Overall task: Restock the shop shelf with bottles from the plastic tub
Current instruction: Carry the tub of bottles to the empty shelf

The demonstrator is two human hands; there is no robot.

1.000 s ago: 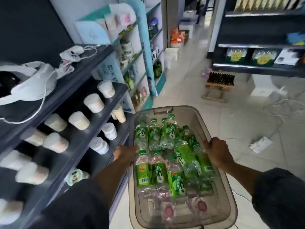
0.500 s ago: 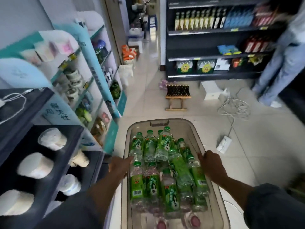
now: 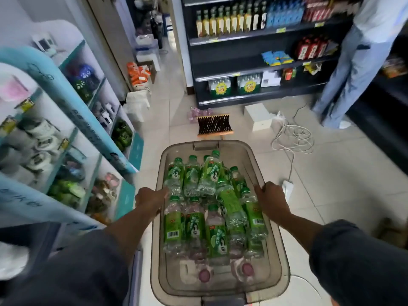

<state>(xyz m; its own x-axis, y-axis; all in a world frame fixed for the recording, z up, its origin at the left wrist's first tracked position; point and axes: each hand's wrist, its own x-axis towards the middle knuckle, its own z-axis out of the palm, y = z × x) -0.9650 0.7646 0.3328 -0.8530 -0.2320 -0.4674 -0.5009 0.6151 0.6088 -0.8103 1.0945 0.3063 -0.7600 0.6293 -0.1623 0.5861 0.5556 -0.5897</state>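
- The dark shelf (image 3: 254, 60) stands at 12 o'clock, across the floor, well apart from the tub. It has rows of bottles on top and some bare spots lower down. I think the bottles may go there, but I cannot tell for sure.
- A blue and white rack (image 3: 72, 111) runs along 9 to 10 o'clock, just beside the tub's left side. The tub could bump it if it swings left.
- Another person (image 3: 362, 62) in jeans stands at 1 to 2 o'clock, near the dark shelf. The tub could knock into their legs.
- The plastic tub (image 3: 278, 246) is clear and gray, at 6 o'clock, held up over the floor. It looks heavy, so it could tip and spill if one side drops.
- The bottles (image 3: 217, 208) with green labels lie in a loose pile inside the tub. Two pink-capped ones sit at the near end. They could roll and shift the weight.
- A white cord (image 3: 293, 138) lies in loops on the floor at 1 o'clock, with a white plug box (image 3: 288, 187) just beside the tub's right side. Feet could trip on them.
- A small stool (image 3: 215, 125) sits at 12 o'clock, right in the way.
- The left hand (image 3: 150, 196) grips the tub's left rim, fingers curled over the edge.
- The right hand (image 3: 270, 196) grips the right rim, fingers curled too.
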